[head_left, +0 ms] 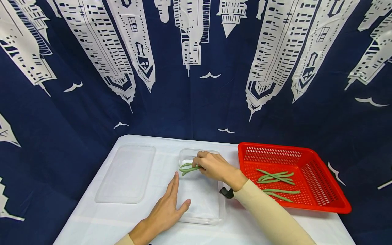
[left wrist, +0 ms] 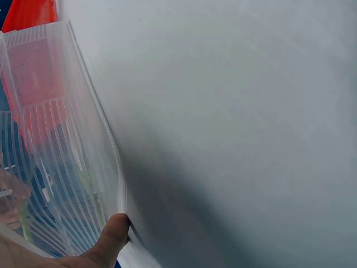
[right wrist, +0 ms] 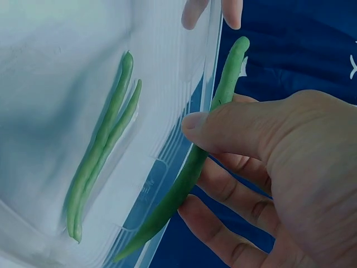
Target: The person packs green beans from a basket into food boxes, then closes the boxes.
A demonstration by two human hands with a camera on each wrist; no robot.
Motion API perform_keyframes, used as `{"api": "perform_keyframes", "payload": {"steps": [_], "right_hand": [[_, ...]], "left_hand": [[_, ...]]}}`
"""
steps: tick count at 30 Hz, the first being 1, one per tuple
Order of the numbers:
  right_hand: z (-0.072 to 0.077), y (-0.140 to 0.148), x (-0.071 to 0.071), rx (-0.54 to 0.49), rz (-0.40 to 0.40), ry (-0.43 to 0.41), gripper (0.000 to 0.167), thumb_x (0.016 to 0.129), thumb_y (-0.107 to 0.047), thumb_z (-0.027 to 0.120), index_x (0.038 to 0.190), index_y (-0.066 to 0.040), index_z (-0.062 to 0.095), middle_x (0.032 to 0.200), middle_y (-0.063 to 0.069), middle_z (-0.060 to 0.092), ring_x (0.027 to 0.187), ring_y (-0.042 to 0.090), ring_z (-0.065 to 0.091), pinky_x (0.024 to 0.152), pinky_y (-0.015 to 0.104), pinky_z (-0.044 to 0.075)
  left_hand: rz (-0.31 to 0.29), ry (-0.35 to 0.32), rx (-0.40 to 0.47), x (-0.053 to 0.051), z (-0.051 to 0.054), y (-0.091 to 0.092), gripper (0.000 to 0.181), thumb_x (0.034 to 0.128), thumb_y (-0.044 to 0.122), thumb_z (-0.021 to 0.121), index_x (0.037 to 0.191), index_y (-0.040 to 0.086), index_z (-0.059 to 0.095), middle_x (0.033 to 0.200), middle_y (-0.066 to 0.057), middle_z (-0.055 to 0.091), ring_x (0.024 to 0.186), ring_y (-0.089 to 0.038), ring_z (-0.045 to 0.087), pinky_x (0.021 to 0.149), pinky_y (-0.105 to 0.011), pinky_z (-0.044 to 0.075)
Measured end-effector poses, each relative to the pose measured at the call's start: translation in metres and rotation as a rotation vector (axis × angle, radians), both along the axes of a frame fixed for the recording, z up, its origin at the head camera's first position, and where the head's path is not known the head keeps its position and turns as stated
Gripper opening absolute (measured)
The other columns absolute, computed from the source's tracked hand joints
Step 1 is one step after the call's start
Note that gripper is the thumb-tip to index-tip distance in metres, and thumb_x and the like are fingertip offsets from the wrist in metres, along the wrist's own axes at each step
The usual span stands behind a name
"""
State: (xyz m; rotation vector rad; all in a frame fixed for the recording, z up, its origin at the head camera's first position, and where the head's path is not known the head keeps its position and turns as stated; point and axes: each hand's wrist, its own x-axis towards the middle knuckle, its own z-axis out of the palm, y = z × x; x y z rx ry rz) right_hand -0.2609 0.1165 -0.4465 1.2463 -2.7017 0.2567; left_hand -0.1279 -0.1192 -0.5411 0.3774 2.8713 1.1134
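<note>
A clear plastic container (head_left: 223, 204) stands at the middle of the white table. Over its far part my right hand (head_left: 215, 166) holds a green bean (head_left: 191, 169). In the right wrist view, the thumb and fingers of my right hand (right wrist: 251, 151) pinch one bean (right wrist: 192, 167), while two more beans (right wrist: 100, 151) lie side by side in the container. At the container's left side is my left hand (head_left: 163, 211), fingers straight and thumb apart. My left thumb (left wrist: 111, 237) touches the clear container's rim (left wrist: 111, 139) in the left wrist view.
On the right, a red perforated basket (head_left: 324, 204) holds several green beans (head_left: 277, 191). A flat translucent lid (head_left: 126, 174) lies on the left of the white table (head_left: 82, 217). Behind the table hangs a dark blue cloth (head_left: 183, 105) with white building shapes.
</note>
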Motion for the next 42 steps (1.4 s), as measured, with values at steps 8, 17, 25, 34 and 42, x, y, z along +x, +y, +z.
{"api": "perform_keyframes", "payload": {"steps": [8,17,25,34,42], "right_hand": [[-0.002,-0.001,-0.001,0.016,0.004,0.009,0.026,0.097,-0.002,0.09,0.111,-0.024,0.087,0.103,-0.005,0.076,0.094,0.016,0.075,0.079,0.037,0.065],[-0.009,0.004,-0.003,0.029,-0.02,-0.002,0.027,0.095,-0.013,0.098,0.119,-0.02,0.089,0.111,0.001,0.079,0.1,0.023,0.078,0.088,0.046,0.067],[-0.008,0.009,0.0,0.015,-0.037,-0.006,0.023,0.098,-0.017,0.097,0.119,-0.021,0.09,0.109,0.0,0.079,0.098,0.023,0.078,0.088,0.045,0.067],[-0.001,0.02,0.002,-0.018,-0.059,-0.001,0.021,0.099,-0.016,0.093,0.118,-0.024,0.088,0.109,-0.002,0.079,0.092,0.02,0.077,0.078,0.037,0.066],[0.007,0.04,0.003,-0.033,-0.092,0.017,0.022,0.101,-0.017,0.091,0.122,-0.023,0.087,0.112,-0.002,0.078,0.094,0.022,0.077,0.078,0.04,0.066]], "left_hand": [[0.0,-0.004,-0.003,0.0,0.0,0.0,0.108,0.1162,0.051,0.069,0.189,0.015,-0.003,0.196,-0.019,0.017,0.128,-0.044,0.079,0.112,-0.062,0.064],[-0.013,0.023,0.001,0.001,0.001,0.0,0.109,0.1153,0.051,0.07,0.189,0.012,0.001,0.196,-0.021,0.018,0.126,-0.048,0.08,0.108,-0.064,0.066],[-0.013,0.025,0.005,0.001,0.001,-0.001,0.109,0.1152,0.052,0.07,0.189,0.01,0.002,0.195,-0.022,0.019,0.124,-0.048,0.08,0.103,-0.064,0.068],[-0.018,0.041,0.012,0.001,0.001,0.0,0.109,0.1155,0.048,0.071,0.189,0.008,0.001,0.194,-0.025,0.02,0.129,-0.052,0.078,0.105,-0.064,0.067],[-0.005,0.064,0.013,0.002,0.002,0.002,0.108,0.115,0.046,0.072,0.188,0.007,0.003,0.194,-0.024,0.022,0.134,-0.056,0.075,0.107,-0.065,0.066]]}}
